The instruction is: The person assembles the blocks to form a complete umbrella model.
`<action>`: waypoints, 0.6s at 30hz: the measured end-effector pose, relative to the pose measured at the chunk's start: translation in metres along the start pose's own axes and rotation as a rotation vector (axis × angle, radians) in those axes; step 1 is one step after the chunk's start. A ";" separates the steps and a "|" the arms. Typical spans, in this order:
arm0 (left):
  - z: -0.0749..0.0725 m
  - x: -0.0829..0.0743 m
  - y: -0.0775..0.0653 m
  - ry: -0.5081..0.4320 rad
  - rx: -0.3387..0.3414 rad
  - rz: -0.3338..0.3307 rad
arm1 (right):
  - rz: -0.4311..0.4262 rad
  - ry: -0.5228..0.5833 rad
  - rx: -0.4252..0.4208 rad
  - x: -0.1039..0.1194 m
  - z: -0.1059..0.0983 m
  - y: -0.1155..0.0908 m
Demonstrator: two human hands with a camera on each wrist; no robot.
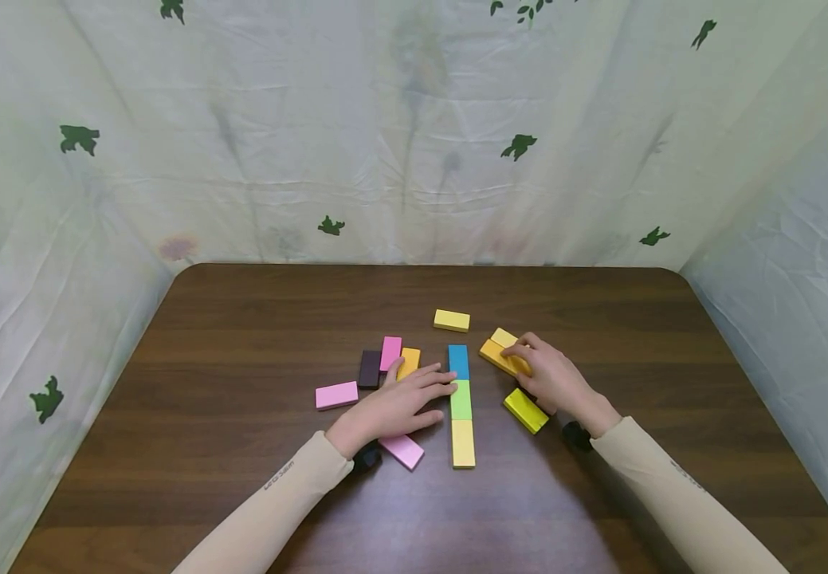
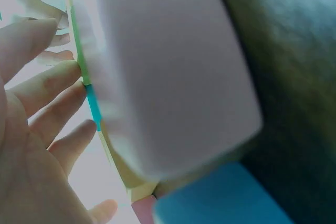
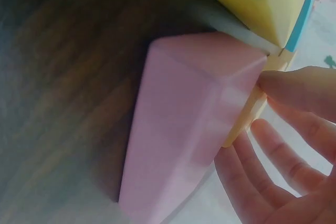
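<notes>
Your right hand has its grip curled round the orange rectangular wooden block, which lies on the dark wooden tabletop right of the blue rectangular block. Your left hand lies flat, grip released, fingertips touching the green rectangular block, with a pink rectangular block beneath the wrist.

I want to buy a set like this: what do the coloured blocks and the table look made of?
The blocks, such as the blue block and green block, look like painted wood or perhaps plastic: flat matte colour, crisp edges, no visible grain. The table looks like dark wood or wood-look laminate, with streaky grain and a slight sheen.
</notes>
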State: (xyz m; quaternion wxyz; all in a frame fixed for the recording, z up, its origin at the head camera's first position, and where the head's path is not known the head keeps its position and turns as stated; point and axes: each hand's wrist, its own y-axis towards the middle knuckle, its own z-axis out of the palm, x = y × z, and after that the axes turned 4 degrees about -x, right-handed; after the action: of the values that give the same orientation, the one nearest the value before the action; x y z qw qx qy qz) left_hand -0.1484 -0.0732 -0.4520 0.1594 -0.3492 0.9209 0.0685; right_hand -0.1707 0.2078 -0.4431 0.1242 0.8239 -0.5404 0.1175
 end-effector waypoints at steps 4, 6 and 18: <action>-0.001 -0.002 0.003 0.028 -0.005 0.018 | 0.017 -0.003 0.004 -0.002 -0.001 0.001; -0.001 -0.004 0.004 0.040 -0.004 0.028 | 0.019 -0.007 -0.001 -0.004 -0.002 0.001; -0.004 -0.004 0.011 0.089 -0.013 0.092 | 0.019 0.039 -0.010 -0.016 -0.006 0.002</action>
State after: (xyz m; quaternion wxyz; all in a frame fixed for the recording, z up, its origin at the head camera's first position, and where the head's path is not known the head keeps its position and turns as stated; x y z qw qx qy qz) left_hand -0.1537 -0.0638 -0.4469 0.1127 -0.3102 0.9416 0.0664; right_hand -0.1791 0.2227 -0.4429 0.1378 0.8155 -0.5464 0.1321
